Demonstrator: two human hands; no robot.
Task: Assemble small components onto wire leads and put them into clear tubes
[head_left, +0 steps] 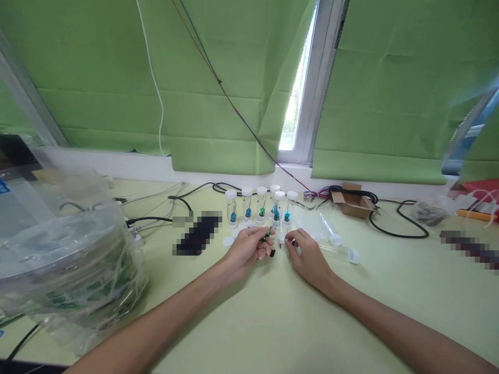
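Observation:
My left hand [251, 244] is closed, thumb and fingers pinching a small green piece [266, 237] with thin dark stems pointing up from it. My right hand [307, 254] is just to its right, fingertips pressed together beside a white cap [283, 238]; whatever they hold is too small to make out. A small black piece [272, 253] shows under the left fingers. Behind the hands, several clear tubes [231, 210] with white lids stand upright, each with a small blue or green piece inside. Two clear tubes [337, 252] lie on their sides by my right hand.
White lids [228, 242] lie left of my left hand. A blurred dark object [198, 234] is farther left, near a large plastic-wrapped roll [70, 265]. An open cardboard box [353, 202] and black cables [401, 234] are at the back right of the table [241, 332].

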